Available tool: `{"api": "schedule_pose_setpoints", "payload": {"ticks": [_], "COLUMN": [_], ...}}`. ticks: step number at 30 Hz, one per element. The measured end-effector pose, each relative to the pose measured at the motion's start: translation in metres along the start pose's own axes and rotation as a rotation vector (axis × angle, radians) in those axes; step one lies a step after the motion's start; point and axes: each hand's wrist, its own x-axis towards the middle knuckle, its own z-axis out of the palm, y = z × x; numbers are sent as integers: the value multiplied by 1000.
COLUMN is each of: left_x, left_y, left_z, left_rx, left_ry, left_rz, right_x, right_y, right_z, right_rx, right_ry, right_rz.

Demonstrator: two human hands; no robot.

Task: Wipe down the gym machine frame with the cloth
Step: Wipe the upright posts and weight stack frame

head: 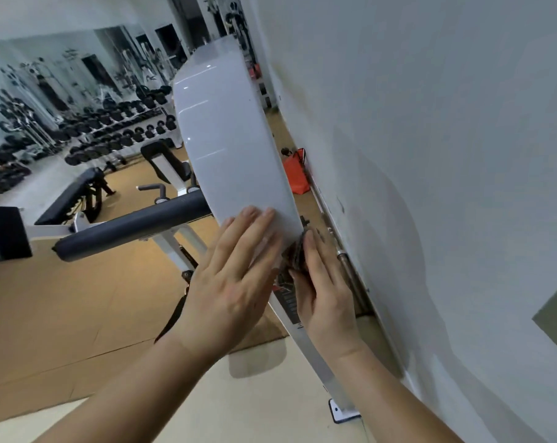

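left hand [235, 282]: flat, fingers straight on white machine cover [229, 139] | right hand [322, 282]: apparently pinching dark cloth [294, 255] against cover's edge, beside left fingertips

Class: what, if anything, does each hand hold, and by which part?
The right hand pinches the bunched dark cloth between thumb and fingers; which part cannot be told. The left hand holds nothing, resting flat on the white cover.

The machine cover [229, 139] stands just beside the wall [430, 155] on its right, a bag [298, 172] on the floor [63, 314] between them farther back. The left hand [229, 282] lies flat on the cover's lower end; right of it the right hand [325, 292] holds the cloth [294, 255] against the cover's edge. A padded bar [133, 225] juts left, a bench [69, 196] behind it
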Motion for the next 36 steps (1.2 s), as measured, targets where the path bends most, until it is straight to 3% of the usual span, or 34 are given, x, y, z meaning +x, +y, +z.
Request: {"api": "schedule_pose_setpoints", "payload": {"ticks": [2, 5, 9, 14, 16, 19, 26, 31, 36], "left_x": [0, -3, -19, -35, -33, -32, -32, -30, -43], "left_y": [4, 13, 51, 75, 78, 89, 95, 96, 93], "left_z": [3, 7, 27, 53, 56, 60, 73, 79, 76], "left_rx": [48, 105, -326, -660, -724, -895, -910, -906, -950], "left_ry": [36, 155, 99, 120, 132, 127, 111, 121, 128], "left_rz": [-17, -230, -522, -1205, -1373, -1377, -1308, -1284, -1277], "right_x": [1, -2, -6, -21, -28, -37, -41, -29, -60], "right_y": [1, 6, 8, 20, 21, 23, 24, 12, 36], "right_z": [-2, -3, -1, -3, -3, 4, 3, 6, 13], "right_rx": [37, 45, 22, 20, 35, 52, 100, 42, -137], "right_ry": [-9, -26, 18, 15, -16, -56, -139, 14, -80], "right_rz": [23, 38, 30, 95, 151, 200, 293, 203, 83]}}
